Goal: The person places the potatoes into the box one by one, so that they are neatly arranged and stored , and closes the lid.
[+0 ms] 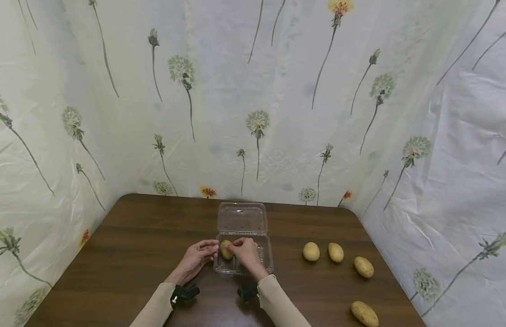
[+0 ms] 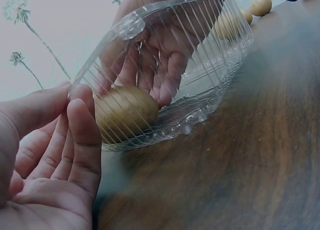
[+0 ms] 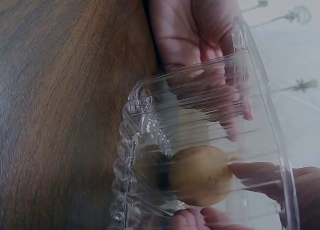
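A clear plastic clamshell container (image 1: 263, 265) lies on the table with its lid (image 1: 242, 218) raised at the back. My left hand (image 1: 194, 259) pinches the container's left rim between thumb and fingertips, plainest in the left wrist view (image 2: 55, 155). Inside, at the left, lies a yellow-brown potato (image 1: 226, 250), visible through the ribbed wall. My right hand (image 1: 246, 254) reaches over the container, its thumb and fingertips on this potato. In the right wrist view a potato (image 3: 200, 176) shows behind the plastic between the thumb and fingers; the fingers' far side is hidden.
To the right on the brown wooden table (image 1: 134, 240) lie several loose potatoes, among them a round one (image 1: 311, 251) and a longer one (image 1: 365, 314) near the front edge. A flower-printed curtain (image 1: 220, 113) hangs around the table's back and sides.
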A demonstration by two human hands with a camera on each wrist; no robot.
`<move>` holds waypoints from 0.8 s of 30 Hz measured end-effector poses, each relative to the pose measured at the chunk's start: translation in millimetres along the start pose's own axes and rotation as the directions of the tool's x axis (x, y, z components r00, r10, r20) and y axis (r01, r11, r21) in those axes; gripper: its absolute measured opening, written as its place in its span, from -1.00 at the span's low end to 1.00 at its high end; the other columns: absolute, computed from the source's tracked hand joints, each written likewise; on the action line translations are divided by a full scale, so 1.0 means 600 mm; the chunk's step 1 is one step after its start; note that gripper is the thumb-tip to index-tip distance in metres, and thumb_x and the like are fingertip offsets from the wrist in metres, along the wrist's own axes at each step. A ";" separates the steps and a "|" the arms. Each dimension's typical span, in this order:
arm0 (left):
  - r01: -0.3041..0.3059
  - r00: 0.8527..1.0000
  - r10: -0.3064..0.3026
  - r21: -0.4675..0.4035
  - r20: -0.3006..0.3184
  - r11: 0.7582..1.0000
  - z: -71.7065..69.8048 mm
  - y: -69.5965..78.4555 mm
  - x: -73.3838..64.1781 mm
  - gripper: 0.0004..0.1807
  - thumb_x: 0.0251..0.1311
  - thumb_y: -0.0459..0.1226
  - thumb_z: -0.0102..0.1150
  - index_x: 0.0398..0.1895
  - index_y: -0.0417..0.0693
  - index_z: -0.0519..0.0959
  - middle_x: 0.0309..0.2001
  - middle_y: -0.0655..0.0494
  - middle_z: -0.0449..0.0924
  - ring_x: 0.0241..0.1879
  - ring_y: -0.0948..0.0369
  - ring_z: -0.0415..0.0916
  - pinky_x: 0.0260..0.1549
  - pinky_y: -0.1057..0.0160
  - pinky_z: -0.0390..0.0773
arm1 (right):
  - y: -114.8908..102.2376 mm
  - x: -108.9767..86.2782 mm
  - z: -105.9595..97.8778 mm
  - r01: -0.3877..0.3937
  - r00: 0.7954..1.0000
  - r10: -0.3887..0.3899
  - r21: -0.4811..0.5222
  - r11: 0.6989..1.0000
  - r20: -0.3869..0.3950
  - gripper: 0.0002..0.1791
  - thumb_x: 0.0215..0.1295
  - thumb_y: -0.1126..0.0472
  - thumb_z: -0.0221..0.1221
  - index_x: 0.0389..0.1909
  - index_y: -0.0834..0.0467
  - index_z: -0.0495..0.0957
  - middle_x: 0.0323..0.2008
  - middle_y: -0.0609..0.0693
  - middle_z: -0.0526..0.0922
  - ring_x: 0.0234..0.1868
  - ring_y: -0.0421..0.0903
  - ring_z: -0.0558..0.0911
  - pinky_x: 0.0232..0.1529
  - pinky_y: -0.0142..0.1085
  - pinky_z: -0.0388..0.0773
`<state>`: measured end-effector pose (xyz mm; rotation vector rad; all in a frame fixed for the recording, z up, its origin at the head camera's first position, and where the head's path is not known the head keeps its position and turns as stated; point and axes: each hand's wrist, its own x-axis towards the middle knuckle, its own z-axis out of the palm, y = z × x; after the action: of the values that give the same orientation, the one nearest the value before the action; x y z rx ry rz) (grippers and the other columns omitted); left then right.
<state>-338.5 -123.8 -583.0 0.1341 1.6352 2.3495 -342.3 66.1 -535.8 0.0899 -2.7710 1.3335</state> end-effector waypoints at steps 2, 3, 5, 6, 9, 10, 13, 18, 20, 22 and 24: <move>-0.003 1.000 0.003 0.006 -0.002 1.000 0.000 0.000 0.000 -0.59 0.31 -0.31 0.16 0.15 -0.34 0.42 -0.29 0.21 0.66 -0.34 0.35 0.58 -0.32 0.43 0.56 | 0.001 0.000 -0.001 0.003 1.000 -0.003 0.013 1.000 0.002 -0.65 0.08 0.00 0.38 -0.35 0.24 0.70 -0.36 0.09 0.74 -0.41 -0.11 0.61 -0.45 -0.29 0.49; -0.004 1.000 0.004 0.008 -0.004 1.000 0.000 0.000 0.001 -0.59 0.31 -0.31 0.16 0.15 -0.34 0.41 -0.29 0.21 0.66 -0.34 0.36 0.58 -0.32 0.43 0.56 | 0.001 0.000 -0.002 0.004 1.000 -0.004 0.017 1.000 0.004 -0.65 0.09 0.00 0.38 -0.35 0.25 0.70 -0.36 0.08 0.73 -0.41 -0.12 0.60 -0.46 -0.29 0.49; -0.006 1.000 0.006 0.010 -0.010 1.000 0.001 -0.001 0.001 -0.60 0.31 -0.32 0.15 0.15 -0.35 0.41 -0.30 0.21 0.66 -0.34 0.36 0.58 -0.33 0.43 0.56 | 0.002 -0.001 -0.003 0.007 1.000 -0.007 0.026 1.000 0.005 -0.65 0.09 0.01 0.38 -0.35 0.25 0.70 -0.37 0.08 0.73 -0.42 -0.12 0.59 -0.45 -0.29 0.49; -0.006 1.000 0.006 0.011 -0.011 1.000 0.001 -0.001 0.001 -0.60 0.31 -0.32 0.15 0.14 -0.35 0.42 -0.30 0.21 0.66 -0.35 0.36 0.58 -0.33 0.44 0.56 | 0.002 -0.001 -0.004 0.010 1.000 -0.010 0.029 1.000 0.005 -0.65 0.10 0.01 0.38 -0.35 0.25 0.70 -0.37 0.08 0.73 -0.42 -0.12 0.59 -0.44 -0.29 0.49; -0.002 1.000 0.002 0.009 -0.008 1.000 0.002 0.000 0.000 -0.60 0.31 -0.31 0.15 0.14 -0.34 0.42 -0.29 0.20 0.66 -0.34 0.36 0.58 -0.32 0.43 0.56 | 0.003 -0.001 -0.005 0.019 1.000 -0.019 0.023 1.000 -0.003 -0.65 0.09 0.01 0.38 -0.35 0.25 0.69 -0.37 0.08 0.73 -0.42 -0.12 0.58 -0.44 -0.29 0.49; 0.000 1.000 0.000 0.008 -0.005 1.000 0.002 0.000 0.000 -0.60 0.31 -0.30 0.16 0.14 -0.33 0.42 -0.28 0.20 0.66 -0.34 0.36 0.58 -0.32 0.43 0.56 | 0.003 -0.001 -0.006 0.020 1.000 -0.019 0.021 1.000 -0.005 -0.65 0.09 0.00 0.38 -0.34 0.24 0.69 -0.37 0.07 0.73 -0.42 -0.12 0.58 -0.44 -0.30 0.48; 0.003 1.000 -0.003 0.006 0.004 1.000 0.001 0.000 0.000 -0.58 0.31 -0.30 0.16 0.15 -0.33 0.41 -0.27 0.19 0.66 -0.33 0.36 0.58 -0.31 0.43 0.56 | 0.002 0.000 -0.007 0.022 1.000 -0.022 0.019 1.000 -0.007 -0.65 0.09 0.00 0.38 -0.33 0.24 0.69 -0.39 0.06 0.72 -0.44 -0.14 0.57 -0.46 -0.31 0.48; 0.001 1.000 -0.001 0.003 0.003 1.000 0.002 0.001 0.000 -0.57 0.31 -0.30 0.16 0.17 -0.36 0.39 -0.27 0.19 0.66 -0.34 0.36 0.58 -0.32 0.43 0.55 | -0.001 -0.001 -0.011 0.018 1.000 -0.018 0.036 0.999 0.003 -0.64 0.10 0.00 0.38 -0.30 0.23 0.68 -0.43 0.03 0.71 -0.50 -0.17 0.55 -0.51 -0.33 0.47; 0.002 1.000 -0.002 -0.002 0.001 1.000 0.002 0.002 -0.001 -0.57 0.31 -0.31 0.16 0.16 -0.36 0.40 -0.27 0.19 0.66 -0.34 0.36 0.58 -0.33 0.44 0.55 | -0.001 -0.001 -0.012 0.015 1.000 -0.015 0.041 0.999 0.005 -0.64 0.10 -0.01 0.38 -0.29 0.23 0.68 -0.43 0.03 0.71 -0.51 -0.18 0.55 -0.52 -0.34 0.46; 0.004 1.000 -0.004 -0.007 -0.001 1.000 0.002 0.002 0.000 -0.58 0.30 -0.31 0.16 0.16 -0.35 0.40 -0.27 0.19 0.66 -0.34 0.36 0.58 -0.33 0.43 0.55 | 0.000 -0.001 -0.012 0.014 1.000 -0.014 0.043 0.999 0.008 -0.64 0.10 -0.01 0.37 -0.28 0.23 0.68 -0.43 0.02 0.71 -0.50 -0.18 0.56 -0.52 -0.34 0.47; 0.005 1.000 -0.005 -0.009 0.000 1.000 0.001 0.001 0.000 -0.59 0.30 -0.31 0.16 0.15 -0.35 0.41 -0.27 0.18 0.66 -0.34 0.36 0.58 -0.33 0.43 0.55 | 0.002 -0.001 -0.012 0.012 1.000 -0.012 0.041 0.999 0.008 -0.64 0.10 -0.01 0.37 -0.28 0.22 0.68 -0.43 0.02 0.71 -0.49 -0.18 0.58 -0.51 -0.34 0.48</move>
<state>-338.5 -123.2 -582.0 0.1275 1.6224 2.3532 -341.4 72.3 -532.4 0.1140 -2.7463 1.3900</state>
